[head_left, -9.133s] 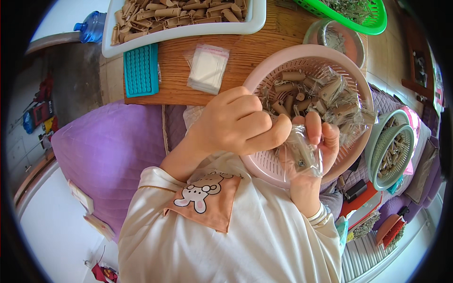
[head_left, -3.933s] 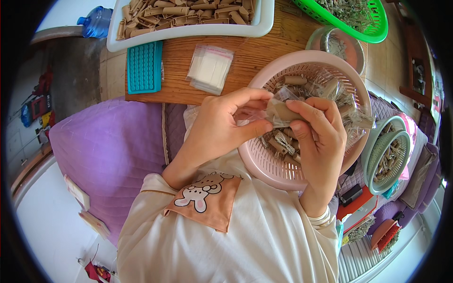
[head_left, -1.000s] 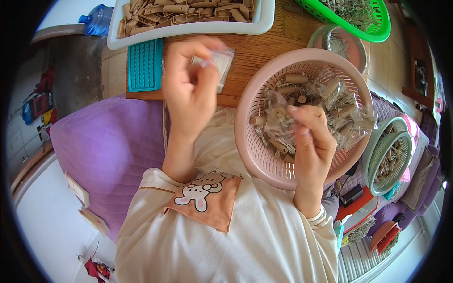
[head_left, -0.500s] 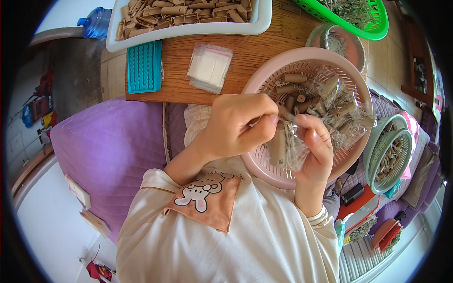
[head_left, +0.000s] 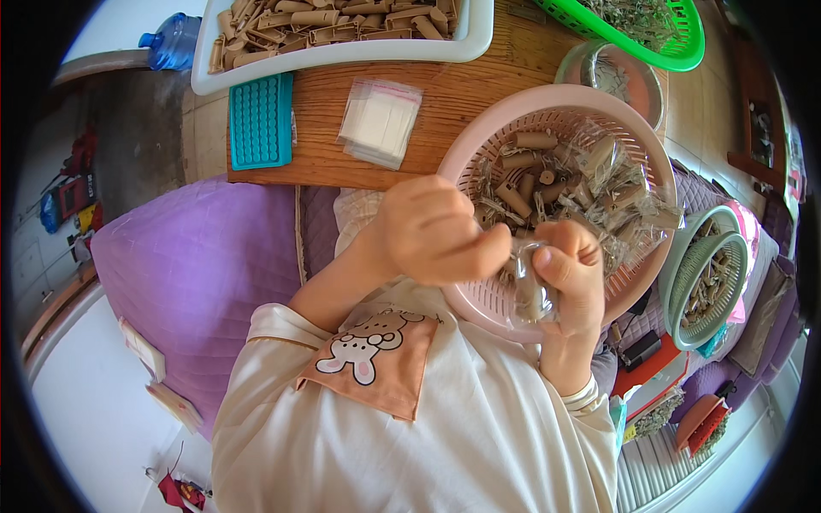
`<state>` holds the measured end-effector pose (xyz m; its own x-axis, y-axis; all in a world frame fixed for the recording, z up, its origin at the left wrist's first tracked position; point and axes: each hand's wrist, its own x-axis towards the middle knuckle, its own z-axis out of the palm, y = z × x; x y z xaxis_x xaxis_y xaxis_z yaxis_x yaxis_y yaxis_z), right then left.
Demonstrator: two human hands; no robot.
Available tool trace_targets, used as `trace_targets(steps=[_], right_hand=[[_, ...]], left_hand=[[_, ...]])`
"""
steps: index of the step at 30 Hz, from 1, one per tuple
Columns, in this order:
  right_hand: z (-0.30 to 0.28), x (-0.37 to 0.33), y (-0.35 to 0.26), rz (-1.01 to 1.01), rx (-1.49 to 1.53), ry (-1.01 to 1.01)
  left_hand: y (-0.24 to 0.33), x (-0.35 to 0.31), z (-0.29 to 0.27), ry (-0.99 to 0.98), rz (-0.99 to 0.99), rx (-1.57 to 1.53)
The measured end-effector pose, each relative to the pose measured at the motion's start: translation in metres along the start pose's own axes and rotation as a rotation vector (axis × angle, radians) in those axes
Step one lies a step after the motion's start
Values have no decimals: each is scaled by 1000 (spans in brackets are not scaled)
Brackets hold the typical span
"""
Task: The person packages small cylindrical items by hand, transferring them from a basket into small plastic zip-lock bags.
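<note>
My right hand (head_left: pixel 575 272) grips a clear plastic bag (head_left: pixel 532 286) with a tan piece inside, above the near side of a pink slotted basket (head_left: pixel 479 128). Close to the bag's left edge, my left hand (head_left: pixel 440 231) is closed with its fingers curled in. Whether it pinches the bag's edge or a small strip is hidden. Inside the basket lie bagged tan pieces (head_left: pixel 620 197) and loose tan cylindrical pieces (head_left: pixel 513 198).
On the wooden table (head_left: pixel 316 103) are a white tub (head_left: pixel 342 60) of tan pieces, a teal ribbed tray (head_left: pixel 261 124) and a stack of clear bags (head_left: pixel 380 124). A green basket (head_left: pixel 684 51) stands far right, above a round container (head_left: pixel 654 94). Green bowls (head_left: pixel 684 329) sit at right.
My left hand has rolled over, its knuckles now facing up, and shifted slightly. My right hand has turned the bag and moved it a little to the right.
</note>
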<state>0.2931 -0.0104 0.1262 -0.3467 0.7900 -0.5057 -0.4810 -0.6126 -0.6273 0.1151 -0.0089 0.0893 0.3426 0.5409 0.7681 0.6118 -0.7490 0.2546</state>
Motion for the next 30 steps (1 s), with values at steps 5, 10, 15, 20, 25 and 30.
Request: trace_targets(steps=[5,10,15,20,25,30], right_hand=[[-35,0,-22,-350,-116,123],[-43,0,-35,-711,-749,735],[-25,-2,-11,-1014,-1585,550],[3,27,35,-363,-1677,-146],[-10,30,38,-432,-1695,-213],[-4,12,5,-314,-877,-314]], left_hand=[[-17,-5,-12,66,-358,-141],[-24,-34,-18,74,-730,-340],[-16,-38,-12,212,-833,-369],[-7,-26,-10,203,-837,-435],[8,-25,-11,85,-911,-576],[18,-16,-19,-45,-1015,-668]])
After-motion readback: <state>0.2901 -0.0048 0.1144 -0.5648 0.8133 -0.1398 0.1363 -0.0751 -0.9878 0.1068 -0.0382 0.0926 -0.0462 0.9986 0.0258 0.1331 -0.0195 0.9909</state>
